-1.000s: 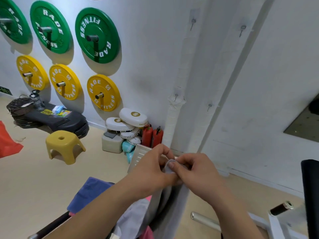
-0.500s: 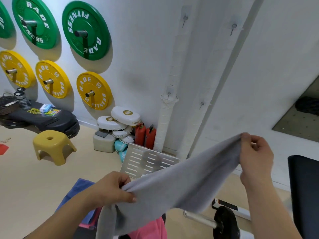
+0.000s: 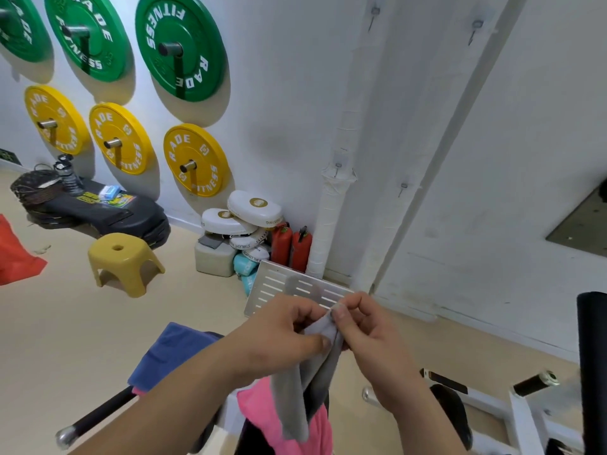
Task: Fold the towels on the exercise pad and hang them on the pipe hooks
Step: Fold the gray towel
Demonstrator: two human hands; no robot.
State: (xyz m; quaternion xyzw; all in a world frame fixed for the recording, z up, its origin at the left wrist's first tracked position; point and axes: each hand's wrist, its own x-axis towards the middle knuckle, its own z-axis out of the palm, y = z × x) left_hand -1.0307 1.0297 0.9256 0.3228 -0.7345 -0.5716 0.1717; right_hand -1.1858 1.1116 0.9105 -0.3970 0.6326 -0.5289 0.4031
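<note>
You are pinching the top corners of the grey towel (image 3: 295, 399) together, left hand (image 3: 282, 336) and right hand (image 3: 371, 339) touching, low in front of the white pipe (image 3: 341, 159). The towel is hanging doubled beneath your fingers.

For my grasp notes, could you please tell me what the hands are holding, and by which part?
The left hand and right hand both pinch the grey towel at its top edge, side by side; the rest hangs down.
</note>
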